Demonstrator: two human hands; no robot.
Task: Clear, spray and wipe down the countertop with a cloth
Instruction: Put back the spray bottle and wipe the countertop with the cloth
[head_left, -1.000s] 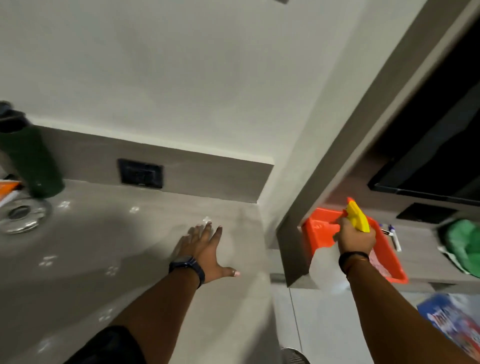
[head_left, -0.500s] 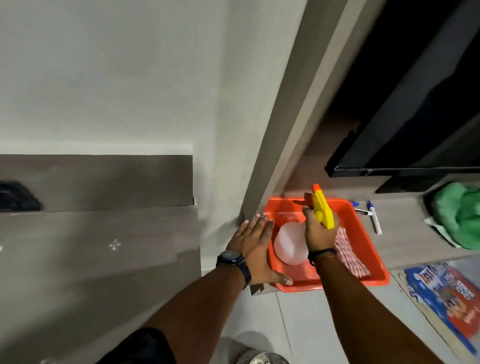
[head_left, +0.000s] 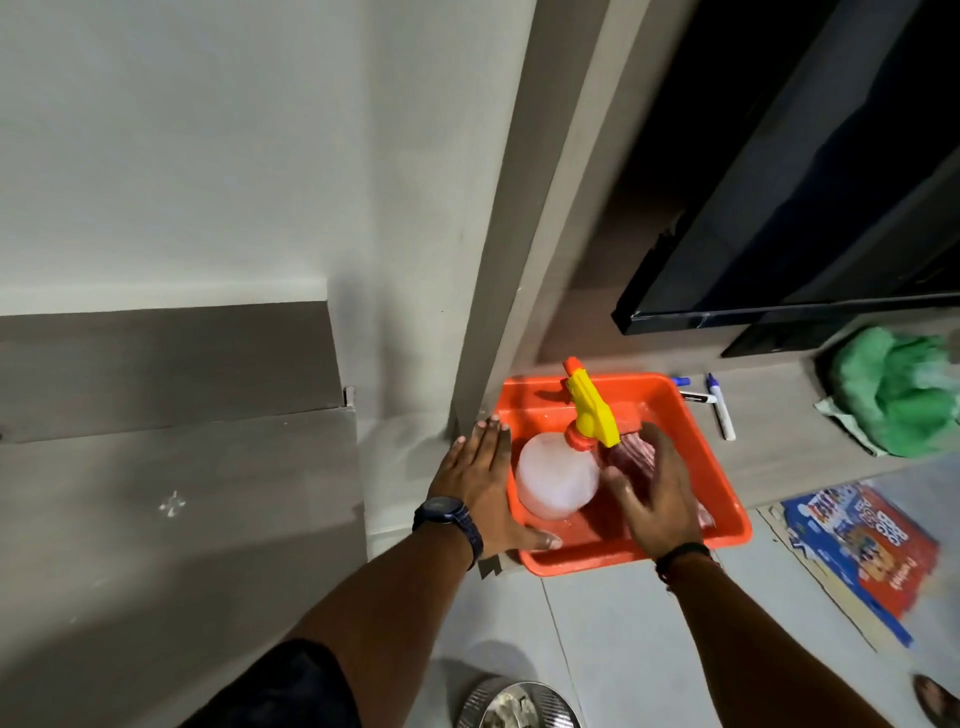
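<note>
A white spray bottle (head_left: 558, 480) with a yellow trigger head stands upright in an orange tray (head_left: 698, 447) on a low shelf. My right hand (head_left: 657, 493) hovers open just right of the bottle, over a red striped cloth (head_left: 631, 454) lying in the tray. My left hand (head_left: 480, 491) lies flat with fingers spread on the tray's left rim, thumb on the front edge. The grey countertop (head_left: 182, 519) stretches to the left with a small spray mark on it.
Two markers (head_left: 719, 410) lie on the shelf behind the tray. A green cloth bundle (head_left: 893, 395) sits at the far right under a dark screen (head_left: 779, 249). A colourful box (head_left: 862, 540) and a metal bowl (head_left: 519, 706) are on the floor.
My right hand has let go of the spray bottle, which now stands in the tray, and has moved right over the striped cloth. My left hand stays on the tray's left rim.
</note>
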